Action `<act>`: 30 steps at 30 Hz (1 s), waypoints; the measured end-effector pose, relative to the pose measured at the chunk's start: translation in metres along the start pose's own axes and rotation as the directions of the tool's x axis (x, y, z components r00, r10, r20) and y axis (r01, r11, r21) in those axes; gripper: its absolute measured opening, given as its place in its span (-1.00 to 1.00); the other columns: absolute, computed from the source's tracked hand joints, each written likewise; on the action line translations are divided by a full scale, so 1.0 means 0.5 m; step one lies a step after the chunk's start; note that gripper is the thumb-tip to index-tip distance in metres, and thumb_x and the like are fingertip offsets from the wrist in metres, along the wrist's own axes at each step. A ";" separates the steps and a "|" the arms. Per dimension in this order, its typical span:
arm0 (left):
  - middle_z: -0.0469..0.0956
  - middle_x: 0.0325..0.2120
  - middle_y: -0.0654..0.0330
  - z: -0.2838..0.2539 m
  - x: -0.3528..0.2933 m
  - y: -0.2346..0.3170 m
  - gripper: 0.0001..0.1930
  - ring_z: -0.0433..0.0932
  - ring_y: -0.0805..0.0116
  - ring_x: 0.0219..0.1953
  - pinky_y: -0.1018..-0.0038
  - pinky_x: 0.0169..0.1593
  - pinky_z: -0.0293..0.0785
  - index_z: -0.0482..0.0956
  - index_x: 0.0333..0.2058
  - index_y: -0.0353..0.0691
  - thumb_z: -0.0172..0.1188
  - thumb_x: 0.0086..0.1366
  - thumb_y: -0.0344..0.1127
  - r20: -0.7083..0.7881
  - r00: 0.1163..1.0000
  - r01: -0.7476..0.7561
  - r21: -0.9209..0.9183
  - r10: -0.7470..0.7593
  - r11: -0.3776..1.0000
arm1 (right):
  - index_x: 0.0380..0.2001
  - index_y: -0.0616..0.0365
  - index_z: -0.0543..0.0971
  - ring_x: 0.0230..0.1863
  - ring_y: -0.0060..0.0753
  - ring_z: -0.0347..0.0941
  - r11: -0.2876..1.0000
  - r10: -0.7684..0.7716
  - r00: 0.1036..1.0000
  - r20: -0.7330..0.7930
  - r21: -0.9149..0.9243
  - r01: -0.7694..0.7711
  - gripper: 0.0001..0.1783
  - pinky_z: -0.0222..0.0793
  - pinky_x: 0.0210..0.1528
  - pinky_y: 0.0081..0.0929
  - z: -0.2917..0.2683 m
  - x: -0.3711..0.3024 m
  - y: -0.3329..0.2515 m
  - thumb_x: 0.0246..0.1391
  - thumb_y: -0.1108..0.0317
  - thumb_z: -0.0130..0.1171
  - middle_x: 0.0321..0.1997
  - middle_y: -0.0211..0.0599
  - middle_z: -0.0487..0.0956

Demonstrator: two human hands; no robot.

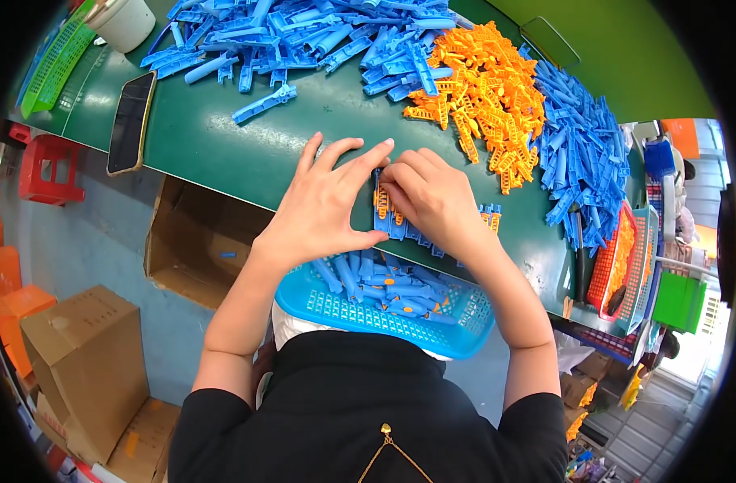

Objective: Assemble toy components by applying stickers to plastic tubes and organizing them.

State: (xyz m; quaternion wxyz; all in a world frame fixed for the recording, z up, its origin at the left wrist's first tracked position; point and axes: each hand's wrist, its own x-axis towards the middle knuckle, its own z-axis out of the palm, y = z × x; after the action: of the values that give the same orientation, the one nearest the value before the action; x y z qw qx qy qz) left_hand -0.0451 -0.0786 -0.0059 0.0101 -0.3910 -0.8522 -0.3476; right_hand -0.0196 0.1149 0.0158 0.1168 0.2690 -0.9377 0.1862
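Note:
My left hand [324, 201] is spread over the table's near edge, its thumb and fingertips beside a row of blue plastic half-shells [398, 229]. Orange toothed plastic pieces [382, 199] lie in some of these shells. My right hand [434, 197] bends over the same row, thumb and fingers pinched together at its upper left end; whatever they grip is hidden. More of the row, with orange pieces [491, 216], shows to the right of my right wrist. Below, a blue perforated basket [320, 304] at my lap holds blue parts with orange bits [400, 291].
On the green table [199, 141] lie heaps of blue shells [303, 36], orange pieces [489, 88] and blue parts [581, 153]. A phone [132, 121] overhangs the left edge. A red basket [614, 262] stands right. An open cardboard box [191, 241] sits below.

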 end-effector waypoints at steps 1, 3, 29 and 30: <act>0.45 0.06 0.14 -0.004 0.003 -0.001 0.01 0.29 0.10 0.21 -0.05 0.35 -0.03 0.24 0.28 -0.09 0.49 -0.21 -0.08 0.000 1.000 -0.009 0.002 0.009 1.000 | -0.39 0.14 0.49 -0.35 -0.23 0.42 1.000 0.003 1.000 -0.007 -0.006 -0.003 -0.85 0.40 -0.33 -0.34 0.003 -0.002 -0.001 -0.06 0.47 0.25 -0.41 -0.32 0.44; 0.46 0.06 0.12 -0.018 0.009 -0.010 -0.11 0.32 0.07 0.18 0.00 0.32 0.08 0.33 0.20 -0.12 0.48 -0.16 -0.10 -0.005 0.998 -0.062 -0.116 0.062 0.991 | -0.40 0.09 0.50 -0.37 -0.32 0.39 0.978 -0.067 0.998 -0.011 -0.198 0.063 -0.85 0.39 -0.36 -0.41 0.005 -0.009 -0.002 -0.09 0.44 0.27 -0.43 -0.39 0.43; 0.56 -0.40 0.10 -0.032 0.015 -0.015 -0.60 0.55 0.16 -0.37 0.29 -0.31 0.43 0.54 -0.09 -0.21 0.34 0.10 -0.21 -0.160 0.927 0.340 -0.020 -0.339 0.940 | -0.47 0.21 0.56 -0.45 -0.23 0.53 0.960 0.277 0.958 -0.068 0.053 -0.274 -0.80 0.43 -0.36 -0.34 -0.002 0.066 0.101 -0.11 0.32 0.32 -0.53 -0.25 0.55; 0.55 -0.31 0.11 -0.040 0.015 -0.023 -0.54 0.55 0.21 -0.28 0.31 -0.25 0.42 0.54 -0.08 -0.22 0.38 0.06 -0.18 -0.216 0.938 0.283 0.022 -0.272 0.959 | -0.47 0.21 0.56 -0.43 -0.23 0.54 0.970 0.241 0.967 -0.081 0.053 -0.237 -0.81 0.43 -0.36 -0.33 -0.005 0.066 0.100 -0.10 0.33 0.32 -0.52 -0.23 0.55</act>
State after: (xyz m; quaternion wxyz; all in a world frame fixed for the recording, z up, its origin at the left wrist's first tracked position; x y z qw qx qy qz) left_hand -0.0631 -0.0906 0.0049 0.0614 -0.2275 -0.9017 -0.3625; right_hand -0.0739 0.1398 0.0141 0.1284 0.1482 -0.9531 0.2305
